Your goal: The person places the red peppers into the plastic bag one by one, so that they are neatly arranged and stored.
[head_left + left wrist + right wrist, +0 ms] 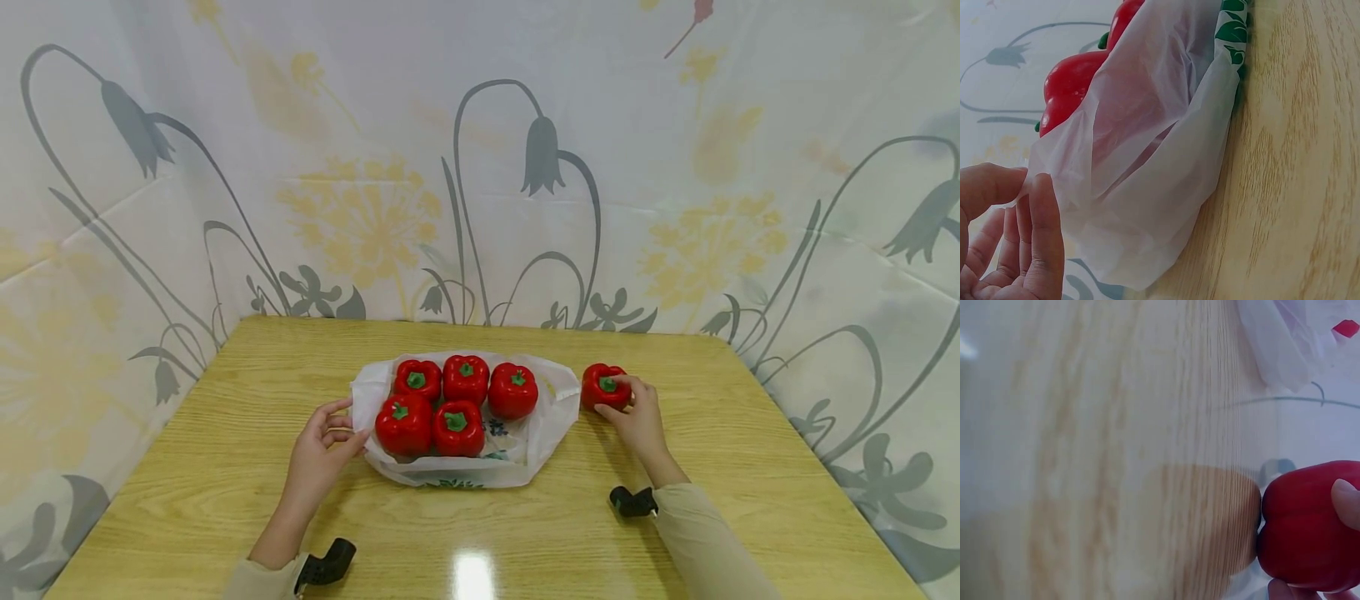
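A thin white plastic bag (553, 421) with green leaf print lies spread in the middle of the table, its edges standing up around several red bell peppers (459, 429) with green stems. At the bag's left edge, my left hand (318, 450) pinches the thin film between thumb and finger; the left wrist view shows this pinch on the bag (1141, 206) up close. To the right of the bag, my right hand (639, 421) grips another red bell pepper (597, 387) by its sides. In the right wrist view, that bell pepper (1310, 531) is low over the wood, right at its shadow.
Everything stands on a light wood table (420, 533). A white cloth with grey and yellow flower print (480, 167) hangs behind the table and along both sides. Black wrist cameras (327, 564) project from both sleeves.
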Motion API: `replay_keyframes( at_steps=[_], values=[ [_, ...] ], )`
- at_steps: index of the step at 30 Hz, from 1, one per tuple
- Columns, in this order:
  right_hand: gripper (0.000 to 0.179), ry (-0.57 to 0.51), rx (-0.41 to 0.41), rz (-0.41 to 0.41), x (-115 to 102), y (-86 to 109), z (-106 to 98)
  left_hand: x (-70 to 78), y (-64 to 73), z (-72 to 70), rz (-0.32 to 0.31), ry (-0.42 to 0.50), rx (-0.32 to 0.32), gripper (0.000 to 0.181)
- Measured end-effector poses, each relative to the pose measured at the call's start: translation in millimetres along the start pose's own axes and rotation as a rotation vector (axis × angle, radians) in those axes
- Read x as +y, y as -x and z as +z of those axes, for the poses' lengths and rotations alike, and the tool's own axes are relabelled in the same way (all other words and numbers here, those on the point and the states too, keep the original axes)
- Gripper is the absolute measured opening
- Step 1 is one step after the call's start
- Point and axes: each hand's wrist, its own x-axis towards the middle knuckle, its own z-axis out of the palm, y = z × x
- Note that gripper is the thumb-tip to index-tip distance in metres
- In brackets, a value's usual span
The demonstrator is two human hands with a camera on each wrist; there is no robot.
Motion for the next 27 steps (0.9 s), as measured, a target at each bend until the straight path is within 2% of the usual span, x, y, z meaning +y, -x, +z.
replay_keyframes(
  at_steps=[14,27],
  values=[
    [0.045,-0.007,0.026,-0.040,-2.6,12.0,-4.9,0.7,1.1,0.9,-0.015,0.003,0.001,0.051],
    [0.046,0.001,0.033,-0.093,-16.7,25.5,-12.6,-0.4,0.0,0.9,-0.010,0.001,-0.001,0.051]
  ],
)
